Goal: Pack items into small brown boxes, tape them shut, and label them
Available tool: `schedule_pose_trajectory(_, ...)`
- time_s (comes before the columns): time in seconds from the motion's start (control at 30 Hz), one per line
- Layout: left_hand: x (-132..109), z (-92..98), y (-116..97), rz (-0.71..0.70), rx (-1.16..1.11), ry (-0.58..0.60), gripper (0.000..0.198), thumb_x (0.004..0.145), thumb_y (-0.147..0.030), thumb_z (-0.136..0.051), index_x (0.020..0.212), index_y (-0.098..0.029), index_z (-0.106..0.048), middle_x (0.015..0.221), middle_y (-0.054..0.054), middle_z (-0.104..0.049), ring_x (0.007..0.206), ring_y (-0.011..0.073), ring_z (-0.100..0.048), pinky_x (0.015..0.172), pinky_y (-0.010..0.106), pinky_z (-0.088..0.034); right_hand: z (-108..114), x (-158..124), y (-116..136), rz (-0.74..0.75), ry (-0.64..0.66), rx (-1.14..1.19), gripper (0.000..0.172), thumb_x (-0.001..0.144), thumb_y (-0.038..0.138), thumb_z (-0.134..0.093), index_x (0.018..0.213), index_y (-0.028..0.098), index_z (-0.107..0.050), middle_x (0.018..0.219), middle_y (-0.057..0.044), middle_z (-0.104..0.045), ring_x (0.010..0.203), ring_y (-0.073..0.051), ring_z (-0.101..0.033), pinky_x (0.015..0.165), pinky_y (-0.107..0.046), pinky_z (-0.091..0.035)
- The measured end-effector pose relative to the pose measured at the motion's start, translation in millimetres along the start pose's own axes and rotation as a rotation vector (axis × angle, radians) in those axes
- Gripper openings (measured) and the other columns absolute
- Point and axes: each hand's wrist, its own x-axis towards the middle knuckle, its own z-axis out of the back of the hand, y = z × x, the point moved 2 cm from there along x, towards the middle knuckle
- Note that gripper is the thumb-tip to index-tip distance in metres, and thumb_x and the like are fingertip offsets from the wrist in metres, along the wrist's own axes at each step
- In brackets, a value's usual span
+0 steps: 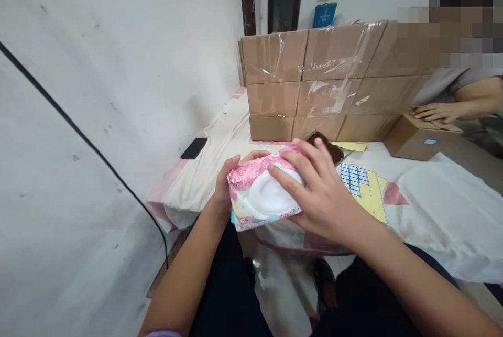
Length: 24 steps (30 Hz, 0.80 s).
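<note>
Between my two hands is a pack of wet wipes [245,195], pink and pale blue with a white oval lid facing me. It is held tilted above my lap, by the near edge of the table. My left hand [226,182] grips its left end, the thumb up at the corner and the fingers behind. My right hand [324,193] is wrapped round the right end, its fingers lying over the top and the lid's edge. Just past the pack lies a dark brown object [332,148], partly hidden by my right hand.
Cardboard boxes [273,59] wrapped in clear film form a wall across the table. A yellow sheet with blue labels [356,180] lies on the white cloth [428,195]. A black phone [194,148] rests at left. Another person's hand [436,111] is on a closed carton [412,138].
</note>
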Motion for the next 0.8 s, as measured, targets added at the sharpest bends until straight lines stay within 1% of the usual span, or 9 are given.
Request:
schedule_pose_trajectory(0.1,-3.3,-6.1,-1.9,-0.015,-0.034,0.021,0.07,0.084,-0.077,-0.052,0.12,-0.018,-0.064,0.125,0.014,-0.07,0.123,0.0386,-0.063,0.107,0.056,-0.049,-0.5,1.7,-5.4,0.034,-0.009,0.065,0.068,0.087,0.033,-0.07,0.15,0.03,-0.043,0.137,-0.014,-0.054,0.132,-0.041,-0.046,0.112,-0.073,-0.033)
schedule_pose_trajectory(0.23,5.8,3.8,1.3,-0.149,0.022,-0.071,0.077,0.086,-0.081,-0.044,0.131,-0.022,-0.062,0.134,0.011,-0.066,0.134,0.0372,-0.055,0.112,0.054,-0.046,1.6,2.1,-31.9,0.013,-0.19,0.181,0.081,0.079,0.048,-0.077,0.148,0.029,-0.039,0.129,-0.014,-0.055,0.121,-0.04,-0.054,0.103,-0.063,-0.046)
schedule_pose_trajectory(0.27,9.6,10.2,3.3,-0.176,0.121,-0.091,0.075,0.086,-0.08,-0.047,0.133,-0.023,-0.062,0.135,0.01,-0.065,0.134,0.0374,-0.055,0.109,0.054,-0.048,1.5,1.2,-40.9,-0.036,-0.249,0.21,0.086,0.076,0.053,-0.078,0.148,0.028,-0.038,0.128,-0.014,-0.055,0.12,-0.04,-0.055,0.101,-0.061,-0.048)
schedule_pose_trajectory(0.33,17.0,24.7,7.8,-0.212,0.471,-0.094,0.068,0.084,-0.071,-0.061,0.135,-0.026,-0.062,0.142,0.01,-0.061,0.132,0.0384,-0.055,0.105,0.052,-0.051,-1.2,-2.6,-60.4,-0.192,-0.354,0.251,0.091,0.073,0.059,-0.078,0.147,0.027,-0.036,0.13,-0.015,-0.054,0.121,-0.04,-0.055,0.1,-0.057,-0.05)
schedule_pose_trajectory(0.4,22.0,36.9,11.9,-0.239,0.93,-0.043,0.065,0.081,-0.059,-0.072,0.139,-0.03,-0.061,0.155,0.009,-0.05,0.137,0.0399,-0.05,0.106,0.051,-0.05,-7.9,-9.0,-80.6,-0.373,-0.434,0.294,0.088,0.075,0.06,-0.075,0.146,0.026,-0.037,0.133,-0.016,-0.053,0.124,-0.039,-0.055,0.101,-0.055,-0.05)
schedule_pose_trajectory(0.5,25.1,43.1,17.5,-0.274,1.468,0.032,0.075,0.082,-0.055,-0.073,0.15,-0.036,-0.047,0.164,0.007,-0.037,0.146,0.0393,-0.04,0.107,0.051,-0.048,-22.2,-18.7,-108.1,-0.575,-0.511,0.44,0.078,0.08,0.059,-0.069,0.145,0.027,-0.039,0.131,-0.014,-0.058,0.119,-0.034,-0.061,0.098,-0.053,-0.053)
schedule_pose_trajectory(0.57,27.3,37.7,21.7,-0.295,1.675,0.027,0.073,0.084,-0.056,-0.071,0.15,-0.035,-0.047,0.161,0.009,-0.039,0.142,0.0384,-0.044,0.099,0.049,-0.052,-30.0,-21.5,-121.3,-0.664,-0.553,0.56,0.074,0.082,0.059,-0.066,0.145,0.029,-0.042,0.127,-0.012,-0.063,0.112,-0.032,-0.065,0.095,-0.052,-0.055)
schedule_pose_trajectory(0.7,40.4,14.4,37.9,-0.442,1.938,0.014,0.053,0.084,-0.053,-0.07,0.13,-0.026,-0.065,0.156,0.01,-0.046,0.128,0.0391,-0.05,0.093,0.052,-0.05,-30.9,-14.6,-131.3,-0.715,-0.665,0.716,0.068,0.084,0.065,-0.055,0.14,0.027,-0.054,0.12,-0.012,-0.068,0.117,-0.034,-0.065,0.096,-0.053,-0.056)
schedule_pose_trajectory(0.8,56.7,3.6,53.9,-0.573,1.964,0.046,0.06,0.085,-0.051,-0.069,0.139,-0.028,-0.06,0.155,0.006,-0.05,0.12,0.0366,-0.048,0.095,0.053,-0.045,-24.5,-5.0,-131.8,-0.707,-0.7,0.768,0.07,0.086,0.071,-0.045,0.135,0.024,-0.06,0.117,-0.012,-0.07,0.123,-0.036,-0.063,0.096,-0.054,-0.057)
